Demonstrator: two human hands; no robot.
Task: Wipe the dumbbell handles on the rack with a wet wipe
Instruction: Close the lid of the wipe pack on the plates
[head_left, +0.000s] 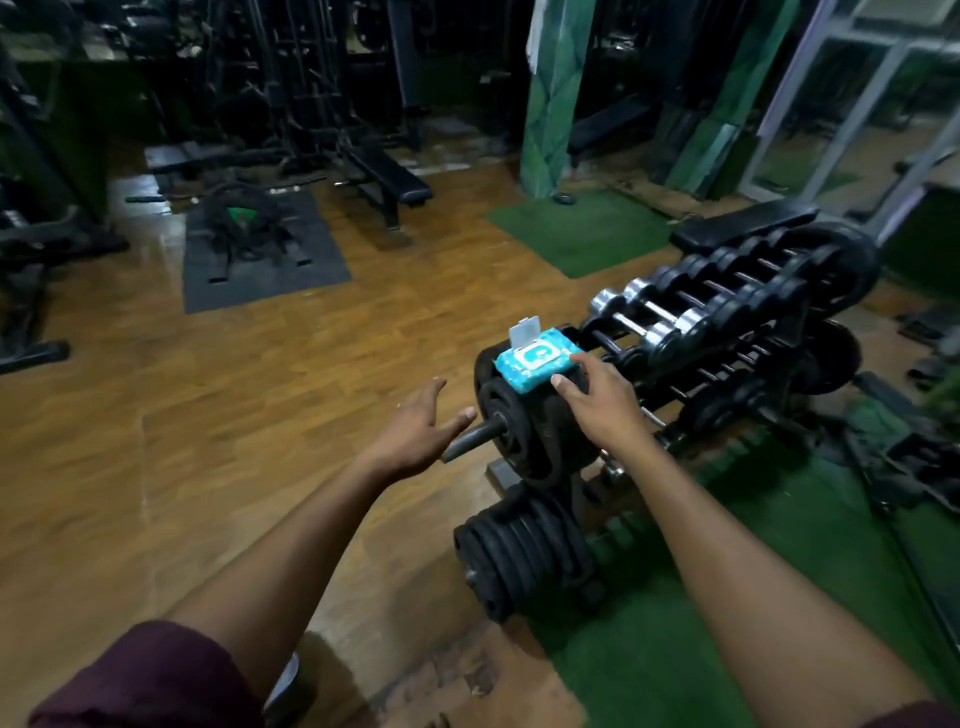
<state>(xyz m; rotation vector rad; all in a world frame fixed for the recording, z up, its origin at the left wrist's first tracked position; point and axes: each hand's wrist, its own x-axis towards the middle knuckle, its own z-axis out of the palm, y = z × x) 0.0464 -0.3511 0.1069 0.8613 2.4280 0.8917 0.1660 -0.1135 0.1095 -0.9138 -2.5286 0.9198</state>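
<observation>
Right hand (602, 397), fingers relaxed, touches the near edge of a blue wipes pack (535, 364) with its white lid flipped up, lying on stacked weight plates (519, 431). Left hand (421, 428) hovers spread, left of the pack. Dumbbell rack (727, 322) stands just beyond the pack.

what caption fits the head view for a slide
Right hand reaching an open wet-wipe pack atop stacked weight plates beside the dumbbell rack.

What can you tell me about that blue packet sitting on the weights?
The wet wipe pack is a soft, bright blue packet with white specks and a white label on top. Its white flip lid stands open. It lies flat on top of the black weight plates beside the dumbbell rack. The right hand touches its near edge.
</observation>
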